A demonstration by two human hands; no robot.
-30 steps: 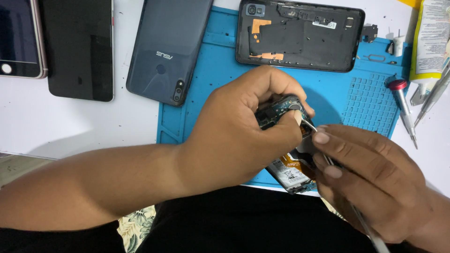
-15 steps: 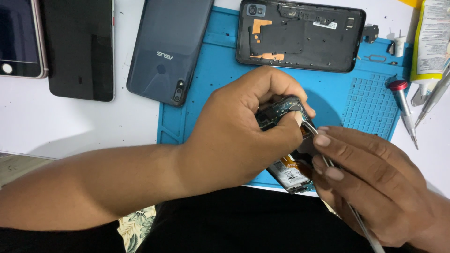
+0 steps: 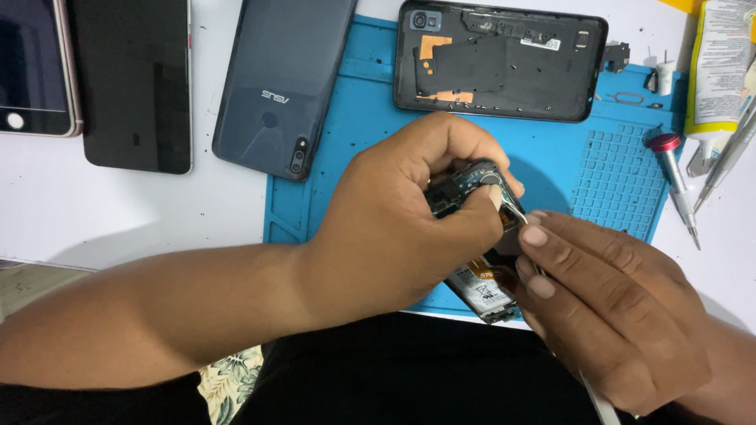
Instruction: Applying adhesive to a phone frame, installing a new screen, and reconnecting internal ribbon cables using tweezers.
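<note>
Blue mat (image 3: 378, 102): left hand (image 3: 394, 228) grips one opened phone (image 3: 472, 236); right hand (image 3: 606, 307) fingers pinch one tweezers (image 3: 516, 212)

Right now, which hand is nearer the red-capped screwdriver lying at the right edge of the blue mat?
Right. The right hand with its tweezers sits below and left of the red-capped screwdriver, not touching it. The left hand, clasping the opened phone, is farther left across the blue mat.

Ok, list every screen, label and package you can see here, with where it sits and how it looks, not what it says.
Phone screen: far left edge, dark glass, pale pinkish rim, white round button.
Black panel: right beside it, flat, dark, rectangular, blank.
Tube: top right, white with a printed label and yellow band.
Sticker: small white strip on the opened black phone frame, top centre.
</note>
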